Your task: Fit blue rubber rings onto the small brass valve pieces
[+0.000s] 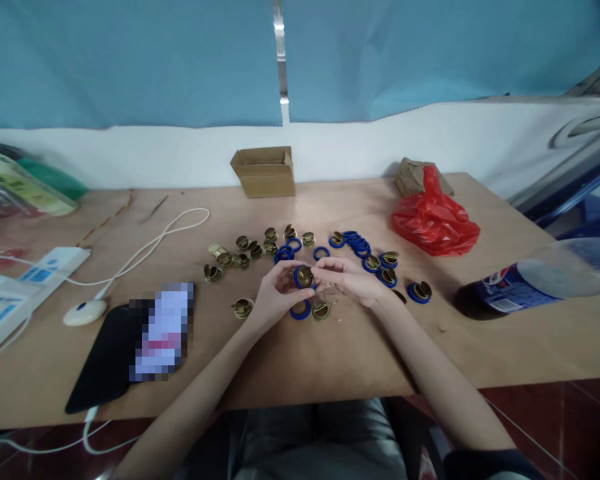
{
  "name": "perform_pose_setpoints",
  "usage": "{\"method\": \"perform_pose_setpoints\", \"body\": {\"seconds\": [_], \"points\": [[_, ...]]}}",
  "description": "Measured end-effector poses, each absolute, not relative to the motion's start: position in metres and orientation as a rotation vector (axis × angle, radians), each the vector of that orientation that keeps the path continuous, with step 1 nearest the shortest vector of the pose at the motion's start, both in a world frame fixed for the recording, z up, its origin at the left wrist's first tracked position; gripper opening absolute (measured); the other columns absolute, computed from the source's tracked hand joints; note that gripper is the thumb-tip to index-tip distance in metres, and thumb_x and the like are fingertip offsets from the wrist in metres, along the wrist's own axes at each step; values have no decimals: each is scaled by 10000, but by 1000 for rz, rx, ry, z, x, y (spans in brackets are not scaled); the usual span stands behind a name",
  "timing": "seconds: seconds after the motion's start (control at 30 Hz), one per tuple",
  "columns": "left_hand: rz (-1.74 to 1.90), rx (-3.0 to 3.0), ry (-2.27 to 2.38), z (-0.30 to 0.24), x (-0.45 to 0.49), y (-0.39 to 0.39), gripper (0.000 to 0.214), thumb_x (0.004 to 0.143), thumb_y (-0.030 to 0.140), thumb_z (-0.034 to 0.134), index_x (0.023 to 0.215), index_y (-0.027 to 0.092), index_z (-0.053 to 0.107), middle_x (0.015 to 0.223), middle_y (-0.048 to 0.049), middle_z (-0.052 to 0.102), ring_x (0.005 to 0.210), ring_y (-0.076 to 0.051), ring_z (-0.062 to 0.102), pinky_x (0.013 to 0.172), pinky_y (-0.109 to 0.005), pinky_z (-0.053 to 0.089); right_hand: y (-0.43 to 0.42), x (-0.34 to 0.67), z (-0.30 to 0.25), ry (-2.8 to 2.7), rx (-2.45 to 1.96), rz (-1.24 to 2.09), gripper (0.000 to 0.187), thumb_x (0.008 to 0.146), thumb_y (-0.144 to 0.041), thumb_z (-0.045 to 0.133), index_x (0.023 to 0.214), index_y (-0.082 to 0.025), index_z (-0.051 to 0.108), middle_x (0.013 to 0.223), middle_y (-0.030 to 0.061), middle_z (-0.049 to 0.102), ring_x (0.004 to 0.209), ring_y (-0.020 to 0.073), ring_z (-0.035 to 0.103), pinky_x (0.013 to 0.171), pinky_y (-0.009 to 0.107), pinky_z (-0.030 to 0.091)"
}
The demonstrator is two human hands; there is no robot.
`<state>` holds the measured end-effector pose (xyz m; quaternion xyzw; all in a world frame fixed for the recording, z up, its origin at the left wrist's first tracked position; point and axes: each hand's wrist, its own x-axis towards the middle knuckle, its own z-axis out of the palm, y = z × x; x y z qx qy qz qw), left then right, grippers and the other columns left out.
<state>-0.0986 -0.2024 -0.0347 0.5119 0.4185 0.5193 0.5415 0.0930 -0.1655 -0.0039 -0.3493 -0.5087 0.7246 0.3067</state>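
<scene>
My left hand (275, 293) and my right hand (347, 279) meet above the middle of the wooden table (300, 347). Between their fingertips they pinch one round brass part with a blue ring on it (304, 276). Just below the hands lie a loose blue ring (300, 310), a brass part (321, 311) and thin wire rings (330, 293). Several more brass parts (243, 257) lie scattered to the left and behind. Loose blue rings (355, 241) and ringed brass parts (420, 291) lie to the right.
A small cardboard box (265, 171) stands at the back, a red plastic bag (434, 220) at back right. A cola bottle (530, 280) lies on its side at right. A black pad with a phone (163, 330), a white mouse (85, 312) and a power strip (45, 267) sit left.
</scene>
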Motion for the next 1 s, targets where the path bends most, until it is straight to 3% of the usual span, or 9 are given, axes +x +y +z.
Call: {"method": "perform_pose_setpoints", "body": {"seconds": [0.23,0.57,0.8,1.0], "points": [[1260,1298,1004,-34,-95,-204,538,606,290,896,1060,216,617,1056,-67,723,935,-206,717,825,-339,591,-166,92,-3,-1378,-966,1899,292,785,-430,798,821,-176,658,784,-24,660,685,85,613,709,234,514],[1320,1317,1159,-33,-93,-204,454,714,361,804,1123,219,666,994,-36,707,907,-175,667,788,-275,541,-162,89,-3,-1230,-1012,1732,439,733,-577,793,710,-190,587,663,-47,574,594,80,529,596,212,444],[1284,1522,1410,-24,-94,-208,291,753,401,765,933,189,678,812,10,664,729,-139,598,668,-242,486,-161,90,-1,-1170,-1001,1668,448,720,-567,805,657,-187,575,640,-46,540,580,80,509,586,219,412],[1308,1666,1414,-28,-97,-208,312,774,390,764,1013,198,702,938,-29,723,864,-185,669,804,-304,535,-157,100,9,-1165,-1025,1446,442,750,-582,765,664,-196,567,640,-37,555,568,87,505,575,234,400]]}}
